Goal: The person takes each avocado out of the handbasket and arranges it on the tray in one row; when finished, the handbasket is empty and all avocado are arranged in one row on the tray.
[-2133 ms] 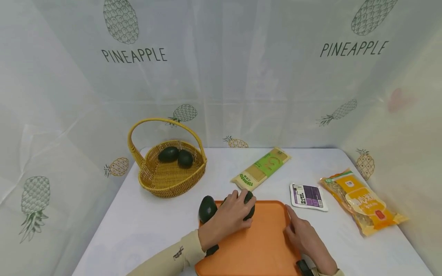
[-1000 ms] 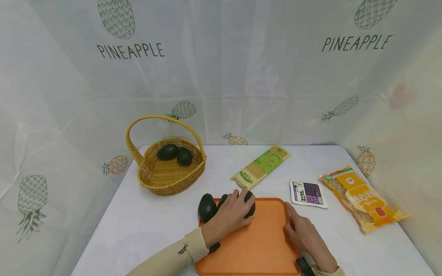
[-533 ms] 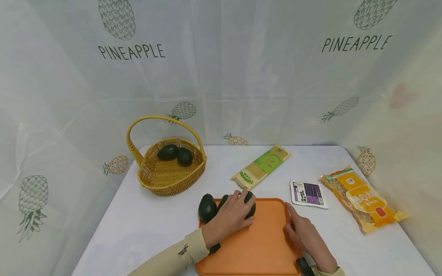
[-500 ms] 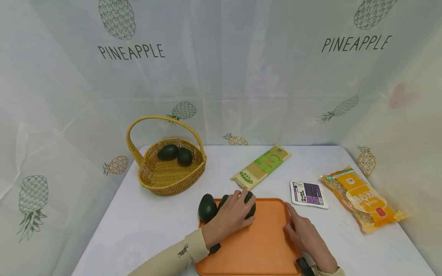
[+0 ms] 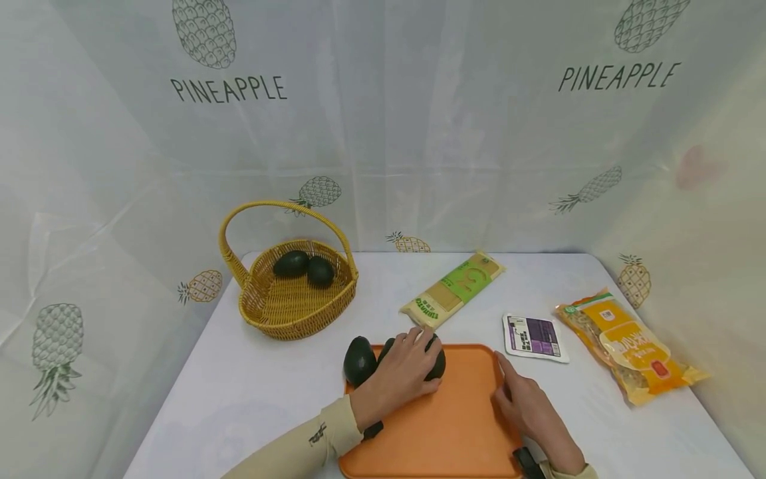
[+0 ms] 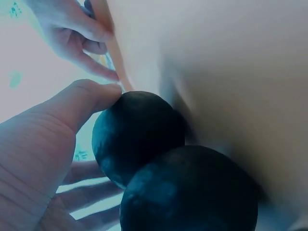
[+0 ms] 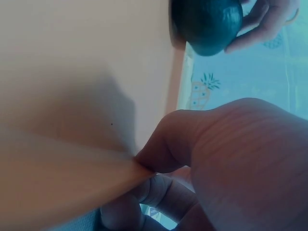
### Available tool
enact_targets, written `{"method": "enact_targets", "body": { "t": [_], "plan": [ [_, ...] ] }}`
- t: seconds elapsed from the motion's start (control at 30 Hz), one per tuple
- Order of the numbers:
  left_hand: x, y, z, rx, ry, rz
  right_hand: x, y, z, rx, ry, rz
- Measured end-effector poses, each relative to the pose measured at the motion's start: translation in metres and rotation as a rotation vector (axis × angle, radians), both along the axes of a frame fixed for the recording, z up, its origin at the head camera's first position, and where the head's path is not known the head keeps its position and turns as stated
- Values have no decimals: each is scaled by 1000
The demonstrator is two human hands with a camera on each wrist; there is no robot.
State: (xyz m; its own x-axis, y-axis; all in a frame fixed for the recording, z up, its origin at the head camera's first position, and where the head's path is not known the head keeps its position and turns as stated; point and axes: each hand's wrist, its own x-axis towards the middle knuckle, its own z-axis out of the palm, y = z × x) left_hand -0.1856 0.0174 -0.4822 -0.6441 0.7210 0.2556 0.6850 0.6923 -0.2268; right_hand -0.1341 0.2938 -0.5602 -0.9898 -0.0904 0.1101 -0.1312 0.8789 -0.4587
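My left hand curls over an avocado at the far left part of an orange tray. In the left wrist view my thumb touches this avocado and the fingers reach behind it; a nearer avocado sits against it. Partly hidden by that hand in the head view is a middle avocado. Another avocado lies at the tray's far left corner. My right hand pinches the tray's right rim between thumb and fingers, as the right wrist view shows up close.
Back left stands a yellow wicker basket with two avocados inside. Beyond the tray lies a noodle packet. To the right are a flat purple-and-white pack and an orange food bag. A printed curtain surrounds the white table.
The avocado under my left hand has shifted slightly right, with the fingers moving a little over it. My right hand, the tray and the basket have stayed in place.
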Motion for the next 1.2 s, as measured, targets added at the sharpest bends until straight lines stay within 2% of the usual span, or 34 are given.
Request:
{"method": "enact_targets", "body": {
  "t": [0.17,0.3,0.4,0.6,0.7,0.83,0.93,1.1,1.2],
  "plan": [
    [-1,0,2,3,-51,-2,4,-2,6,-31,21,15],
    [-1,0,3,14,-69,3,3,-1,3,-23,34,16],
    [-1,-1,3,19,-56,7,2,-1,2,-15,-3,3],
    [0,-2,1,23,-19,-6,5,-9,26,-79,-135,-4],
    [1,-2,0,18,-18,-12,7,-10,31,-82,-121,-2],
    [1,-2,-2,20,-34,-12,10,-11,30,-50,-30,13],
    [0,0,-2,20,-40,-14,11,-13,35,-47,-53,4],
    [0,1,-1,11,-35,-21,10,-19,46,-48,-189,-31],
    [0,2,-2,3,-27,-24,9,-20,49,-38,-223,-36]
  ]
}}
